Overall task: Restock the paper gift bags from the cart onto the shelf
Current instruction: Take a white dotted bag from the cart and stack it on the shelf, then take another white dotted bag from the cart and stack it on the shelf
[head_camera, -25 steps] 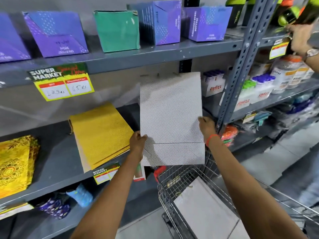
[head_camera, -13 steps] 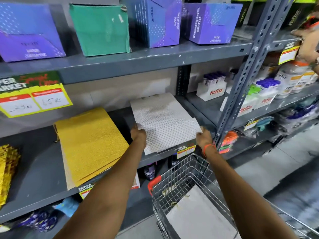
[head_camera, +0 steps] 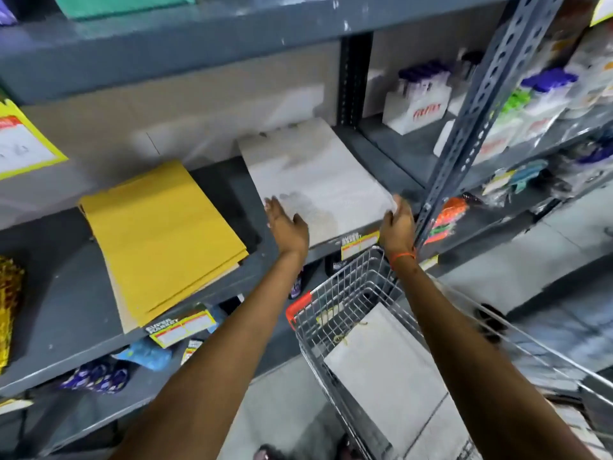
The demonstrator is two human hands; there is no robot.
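A flat white paper gift bag (head_camera: 318,180) lies on the grey middle shelf (head_camera: 59,293), its near edge at the shelf's front lip. My left hand (head_camera: 287,225) rests at the bag's near left corner with fingers spread. My right hand (head_camera: 396,224), with an orange thread at the wrist, is at the near right corner, fingers apart and no longer gripping. More white gift bags (head_camera: 388,370) lie flat in the wire cart (head_camera: 335,293) below my right arm.
A stack of yellow gift bags (head_camera: 159,234) lies on the same shelf to the left, with gold patterned bags (head_camera: 10,303) at the far left edge. A perforated grey upright (head_camera: 464,127) stands right of the white bag. Bottles and boxes fill the right-hand shelves.
The white bag went from upright in both hands to lying flat on the shelf. Both hands have let go and stay at its near corners. The view moved closer and lower.
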